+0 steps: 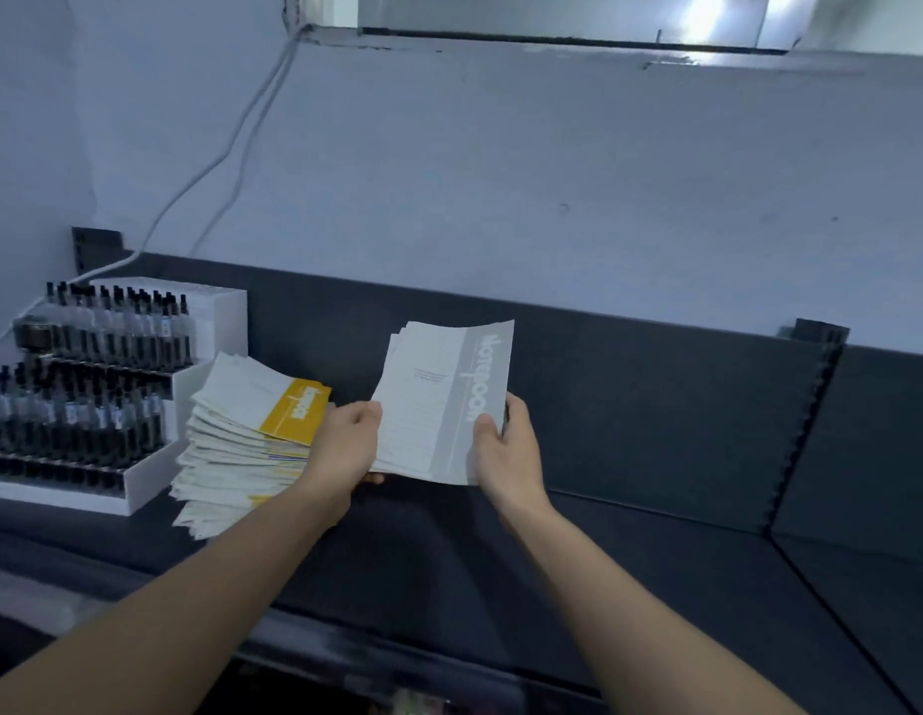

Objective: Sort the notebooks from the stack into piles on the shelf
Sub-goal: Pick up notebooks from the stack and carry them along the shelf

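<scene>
At mid-frame one thin sheaf of limp white-and-grey paper notebooks [439, 394] is held just above the flat dark shelf [655, 559], the left hand [346, 441] gripping its left edge and the right hand [506, 446] its grey-banded edge, thumbs on top. At left, one ragged, fanned stack [232, 446] with a yellow-banded top cover lies against a white two-step rack [219, 322] of dark pens. Rightward the shelf runs smooth to a notched divider [810, 415].

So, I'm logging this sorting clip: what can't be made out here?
Head view:
- Small print on the grey-banded white notebooks: too small.
- Lower covers in the yellow-topped fanned notebook stack: hidden by upper ones and the left hand.
- Labels on dark pens in the white rack: blurred.
</scene>
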Motion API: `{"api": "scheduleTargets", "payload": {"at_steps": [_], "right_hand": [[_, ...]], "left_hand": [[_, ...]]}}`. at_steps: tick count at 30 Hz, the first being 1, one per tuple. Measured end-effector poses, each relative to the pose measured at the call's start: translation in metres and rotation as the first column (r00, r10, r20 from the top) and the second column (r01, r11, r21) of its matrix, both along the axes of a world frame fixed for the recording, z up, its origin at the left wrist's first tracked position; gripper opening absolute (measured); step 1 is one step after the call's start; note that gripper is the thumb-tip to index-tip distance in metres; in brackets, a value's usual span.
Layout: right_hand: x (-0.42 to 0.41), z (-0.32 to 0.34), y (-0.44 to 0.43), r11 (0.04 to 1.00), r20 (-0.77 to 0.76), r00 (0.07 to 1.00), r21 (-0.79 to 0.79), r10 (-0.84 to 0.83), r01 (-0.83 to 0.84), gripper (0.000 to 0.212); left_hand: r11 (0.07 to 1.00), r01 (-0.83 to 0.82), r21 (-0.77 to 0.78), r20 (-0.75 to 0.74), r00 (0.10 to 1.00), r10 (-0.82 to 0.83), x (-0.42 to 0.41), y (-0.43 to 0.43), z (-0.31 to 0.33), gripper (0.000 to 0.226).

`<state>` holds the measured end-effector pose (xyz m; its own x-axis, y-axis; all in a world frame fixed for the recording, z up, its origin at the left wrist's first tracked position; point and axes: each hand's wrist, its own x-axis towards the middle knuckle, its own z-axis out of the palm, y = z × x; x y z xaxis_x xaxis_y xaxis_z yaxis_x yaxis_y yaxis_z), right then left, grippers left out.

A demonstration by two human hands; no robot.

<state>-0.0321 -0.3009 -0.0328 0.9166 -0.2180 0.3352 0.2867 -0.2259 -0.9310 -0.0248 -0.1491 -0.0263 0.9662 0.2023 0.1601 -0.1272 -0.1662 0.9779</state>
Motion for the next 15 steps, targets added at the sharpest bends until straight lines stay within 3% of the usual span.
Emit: {"api": "scheduleTargets", "payload": {"at_steps": [5, 11, 15], "right_hand": [[-0.038, -0.006, -0.068, 0.998, 0.011, 0.998, 0.003, -0.065, 0.065, 0.028], [-0.095, -0.018, -0.151, 1.000, -0.002, 1.000, -0.025, -0.017, 0.017, 0.035], [-0.129, -0.032, -0.205, 0.992, -0.020, 0.996, -0.096, -0.089, 0.086, 0.037]], "left_hand": [[0.996, 0.077, 0.036, 0.030, 0.996, -0.078, -0.026, -0.068, -0.010, 0.029], [0.993, 0.093, -0.071, 0.064, 0.994, -0.089, -0.065, -0.153, -0.028, 0.029], [0.989, 0.110, -0.100, 0.095, 0.990, -0.100, -0.092, -0.210, -0.040, 0.030]]}}
